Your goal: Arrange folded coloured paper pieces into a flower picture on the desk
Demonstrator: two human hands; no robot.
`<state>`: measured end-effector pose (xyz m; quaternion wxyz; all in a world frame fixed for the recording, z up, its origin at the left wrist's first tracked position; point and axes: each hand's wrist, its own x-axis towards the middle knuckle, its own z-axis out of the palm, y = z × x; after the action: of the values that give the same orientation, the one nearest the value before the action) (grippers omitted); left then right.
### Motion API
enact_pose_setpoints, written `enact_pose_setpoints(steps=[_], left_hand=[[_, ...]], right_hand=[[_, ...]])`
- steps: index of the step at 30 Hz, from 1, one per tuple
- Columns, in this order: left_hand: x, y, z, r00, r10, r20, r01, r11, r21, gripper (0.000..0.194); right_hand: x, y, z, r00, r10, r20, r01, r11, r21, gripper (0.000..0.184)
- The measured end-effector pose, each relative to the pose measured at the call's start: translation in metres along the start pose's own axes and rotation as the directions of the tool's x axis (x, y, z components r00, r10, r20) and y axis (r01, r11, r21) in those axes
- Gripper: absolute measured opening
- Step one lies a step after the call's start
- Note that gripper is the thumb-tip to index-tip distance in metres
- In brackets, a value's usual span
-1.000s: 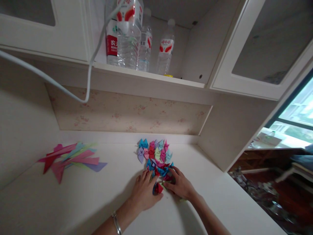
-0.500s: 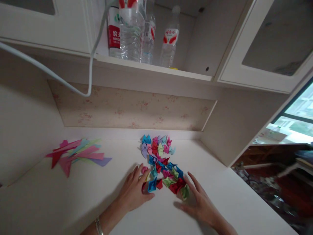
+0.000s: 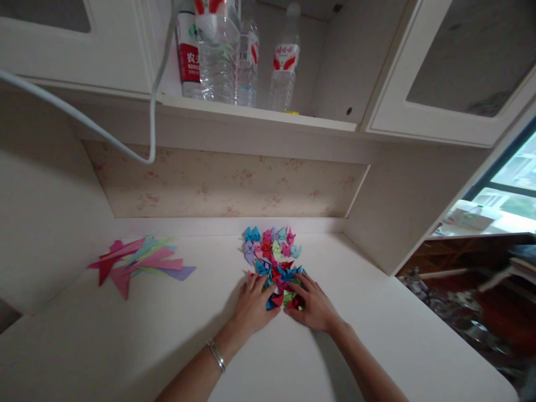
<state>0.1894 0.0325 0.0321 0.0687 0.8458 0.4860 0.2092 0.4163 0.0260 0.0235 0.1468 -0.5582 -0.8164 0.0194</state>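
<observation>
A heap of small folded paper pieces [image 3: 272, 254] in blue, red, pink, green and purple lies on the white desk [image 3: 125, 346], near the back. My left hand [image 3: 253, 307], a bracelet on its wrist, rests flat on the near left edge of the heap with fingers spread. My right hand [image 3: 315, 306] lies flat on the near right edge, fingers stretched toward the left hand. Both hands press the nearest pieces together between them. Neither hand grips anything.
A fan of long pointed paper strips [image 3: 140, 263] lies at the desk's left. Several plastic water bottles [image 3: 218, 56] stand on the shelf above. A white cable [image 3: 125, 151] hangs down at the left. A side wall [image 3: 402, 206] bounds the desk on the right.
Half a second ago my hands were apart with pieces spread between them. They have since moved forward and inward, pushing the loose pieces back against the heap.
</observation>
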Motion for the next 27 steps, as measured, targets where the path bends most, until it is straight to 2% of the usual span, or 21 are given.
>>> enact_pose_setpoints(steps=[4, 8, 12, 15, 20, 24, 27], left_hand=[[-0.001, -0.001, -0.003, 0.999, 0.023, -0.036, -0.023, 1.0, -0.011, 0.037], [-0.006, -0.003, -0.005, 0.998, -0.011, -0.059, 0.01, 1.0, -0.01, 0.037], [-0.004, -0.004, -0.002, 0.998, -0.025, -0.061, 0.024, 1.0, -0.012, 0.057], [0.001, -0.006, 0.003, 0.999, 0.009, -0.051, -0.008, 1.0, 0.004, 0.069], [0.009, -0.011, 0.007, 0.999, 0.04, -0.028, -0.039, 0.999, 0.016, 0.056], [0.005, -0.011, 0.002, 0.995, 0.08, -0.057, -0.078, 0.997, 0.026, 0.043], [0.0, -0.009, -0.002, 0.993, 0.092, -0.071, -0.091, 0.996, 0.021, 0.052]], right_hand=[[0.001, -0.01, -0.007, 0.997, -0.071, -0.013, 0.071, 0.997, 0.042, 0.054], [-0.003, -0.019, -0.01, 0.995, -0.091, -0.031, 0.092, 0.995, 0.046, 0.05], [0.001, -0.023, -0.004, 0.998, -0.062, -0.003, 0.062, 0.998, -0.032, 0.063], [0.008, -0.025, -0.001, 0.998, -0.035, 0.055, 0.04, 0.995, -0.094, 0.063], [0.01, -0.032, -0.006, 0.998, -0.033, 0.05, 0.037, 0.996, -0.083, 0.054], [0.001, -0.032, -0.009, 1.0, -0.018, 0.005, 0.019, 0.997, -0.072, 0.046], [-0.007, -0.028, -0.009, 0.999, 0.031, -0.031, -0.034, 0.996, -0.087, 0.046]])
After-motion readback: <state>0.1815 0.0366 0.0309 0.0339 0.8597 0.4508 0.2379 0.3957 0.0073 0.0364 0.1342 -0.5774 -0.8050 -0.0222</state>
